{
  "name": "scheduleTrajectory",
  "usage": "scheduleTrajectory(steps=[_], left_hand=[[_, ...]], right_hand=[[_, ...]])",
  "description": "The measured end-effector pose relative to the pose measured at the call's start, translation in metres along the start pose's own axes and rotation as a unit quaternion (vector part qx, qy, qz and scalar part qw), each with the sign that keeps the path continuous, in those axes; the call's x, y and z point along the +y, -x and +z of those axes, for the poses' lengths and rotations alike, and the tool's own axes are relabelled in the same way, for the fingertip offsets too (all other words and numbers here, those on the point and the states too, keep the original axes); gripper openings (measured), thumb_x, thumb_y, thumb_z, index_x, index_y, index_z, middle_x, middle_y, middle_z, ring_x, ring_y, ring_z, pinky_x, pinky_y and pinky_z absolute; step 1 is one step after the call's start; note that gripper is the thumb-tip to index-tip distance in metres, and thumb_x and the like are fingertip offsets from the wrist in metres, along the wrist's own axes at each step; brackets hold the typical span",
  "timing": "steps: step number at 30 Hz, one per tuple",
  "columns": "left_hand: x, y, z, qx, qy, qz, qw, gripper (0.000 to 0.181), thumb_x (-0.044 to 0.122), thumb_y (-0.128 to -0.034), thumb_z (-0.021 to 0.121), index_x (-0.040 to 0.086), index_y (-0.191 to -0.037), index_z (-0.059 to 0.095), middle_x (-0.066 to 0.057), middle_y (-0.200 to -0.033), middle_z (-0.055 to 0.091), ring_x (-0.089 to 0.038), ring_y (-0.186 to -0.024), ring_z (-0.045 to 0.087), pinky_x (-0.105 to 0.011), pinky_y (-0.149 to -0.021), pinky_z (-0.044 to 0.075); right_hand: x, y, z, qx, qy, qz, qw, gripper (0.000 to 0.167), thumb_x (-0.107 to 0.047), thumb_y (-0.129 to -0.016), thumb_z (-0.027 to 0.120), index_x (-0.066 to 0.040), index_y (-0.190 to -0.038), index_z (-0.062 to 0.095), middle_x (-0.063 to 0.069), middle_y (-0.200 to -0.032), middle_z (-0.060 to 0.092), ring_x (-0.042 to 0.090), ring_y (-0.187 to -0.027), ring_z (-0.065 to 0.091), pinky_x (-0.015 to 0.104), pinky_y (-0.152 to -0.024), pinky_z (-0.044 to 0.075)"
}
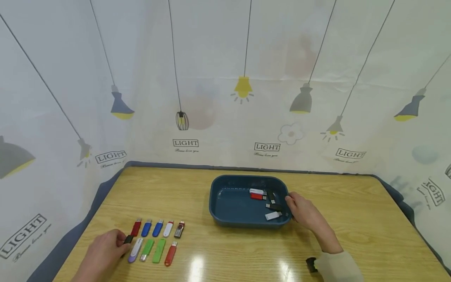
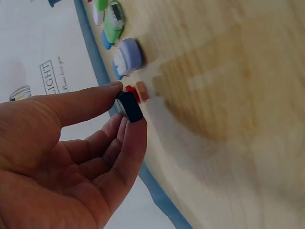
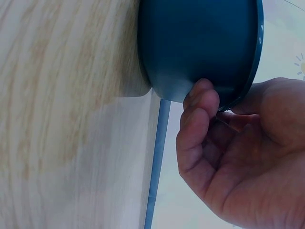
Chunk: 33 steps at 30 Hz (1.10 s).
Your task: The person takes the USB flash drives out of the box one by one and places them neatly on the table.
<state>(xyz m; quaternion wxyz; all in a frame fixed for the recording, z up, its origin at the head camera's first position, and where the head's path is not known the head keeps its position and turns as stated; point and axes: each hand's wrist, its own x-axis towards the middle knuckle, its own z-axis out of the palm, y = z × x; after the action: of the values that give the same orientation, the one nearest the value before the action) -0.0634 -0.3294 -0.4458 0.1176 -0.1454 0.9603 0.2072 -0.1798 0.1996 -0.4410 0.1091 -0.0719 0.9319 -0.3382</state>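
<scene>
On the tabletop (image 1: 352,219), the blue tray (image 1: 243,225) sat near the far edge, its right rim gripped between the right hand's (image 1: 303,211) thumb and fingers. Toward the near left corner, the left hand (image 1: 105,248) pinched a black USB stick (image 2: 131,106). Work looked partway along: nine sticks (image 1: 159,251) lay in two rows there; five others (image 1: 273,216) lay in the tray.

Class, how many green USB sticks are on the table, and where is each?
2, together in the nearer row: the left green stick beside a white-and-purple stick, the right green stick beside a red stick.
</scene>
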Motion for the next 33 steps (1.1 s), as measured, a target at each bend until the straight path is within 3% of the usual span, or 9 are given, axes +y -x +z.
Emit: scheduleTrajectory(steps=[9, 17, 22, 26, 30, 33], left_hand=[[-0.004, -0.001, 0.006, -0.009, -0.007, 0.001, 0.9999, 0.020, 0.008, -0.0929, 0.076, -0.008, -0.097, 0.065, -0.004, -0.080, 0.063, -0.021, -0.074, 0.054, -0.042, -0.072, 0.050], [-0.006, -0.003, 0.006, -0.016, -0.020, 0.004, 0.9997, 0.025, 0.014, -0.0940, 0.076, -0.008, -0.099, 0.067, -0.004, -0.082, 0.066, -0.020, -0.075, 0.058, -0.045, -0.073, 0.052], [-0.002, -0.001, 0.000, -0.010, -0.042, -0.008, 0.9990, 0.040, 0.026, -0.0976, 0.072, -0.012, -0.107, 0.066, -0.015, -0.092, 0.070, -0.026, -0.081, 0.064, -0.050, -0.076, 0.054], [0.018, 0.009, -0.005, 0.054, -0.056, 0.034, 0.9964, 0.046, 0.029, -0.0982, 0.071, -0.013, -0.115, 0.064, -0.021, -0.100, 0.067, -0.033, -0.086, 0.065, -0.054, -0.078, 0.055], [0.058, 0.019, -0.006, 0.123, -0.043, 0.123, 0.9838, 0.039, 0.026, -0.0978, 0.072, -0.006, -0.120, 0.067, -0.020, -0.110, 0.066, -0.035, -0.093, 0.067, -0.054, -0.078, 0.056], [0.092, 0.021, -0.003, 0.137, 0.001, 0.173, 0.9754, 0.036, 0.024, -0.0984, 0.071, -0.001, -0.124, 0.068, -0.017, -0.118, 0.067, -0.033, -0.100, 0.067, -0.052, -0.081, 0.057]], right_hand=[[0.001, 0.000, 0.000, 0.001, 0.000, 0.010, 0.9999, 0.027, -0.017, -0.112, 0.040, 0.005, -0.121, 0.054, 0.007, -0.077, 0.054, 0.019, -0.062, 0.054, 0.034, -0.058, 0.045], [0.001, 0.000, 0.000, 0.000, -0.001, 0.011, 0.9999, 0.024, -0.016, -0.113, 0.040, 0.003, -0.115, 0.054, 0.008, -0.076, 0.053, 0.020, -0.062, 0.052, 0.035, -0.058, 0.044], [-0.002, 0.000, 0.000, -0.001, -0.004, 0.011, 0.9999, 0.026, -0.017, -0.113, 0.040, 0.004, -0.119, 0.054, 0.008, -0.077, 0.053, 0.020, -0.063, 0.053, 0.034, -0.059, 0.046], [-0.003, 0.001, 0.000, -0.002, -0.004, 0.006, 1.0000, 0.028, -0.017, -0.113, 0.040, 0.006, -0.120, 0.054, 0.008, -0.078, 0.053, 0.019, -0.063, 0.053, 0.035, -0.059, 0.046], [-0.002, 0.002, 0.000, 0.001, -0.002, 0.007, 1.0000, 0.026, -0.017, -0.113, 0.040, 0.005, -0.118, 0.054, 0.008, -0.076, 0.053, 0.019, -0.062, 0.053, 0.034, -0.058, 0.045], [-0.003, 0.002, 0.000, 0.002, -0.002, 0.007, 1.0000, 0.026, -0.016, -0.113, 0.040, 0.005, -0.118, 0.054, 0.008, -0.076, 0.053, 0.019, -0.062, 0.053, 0.034, -0.058, 0.045]])
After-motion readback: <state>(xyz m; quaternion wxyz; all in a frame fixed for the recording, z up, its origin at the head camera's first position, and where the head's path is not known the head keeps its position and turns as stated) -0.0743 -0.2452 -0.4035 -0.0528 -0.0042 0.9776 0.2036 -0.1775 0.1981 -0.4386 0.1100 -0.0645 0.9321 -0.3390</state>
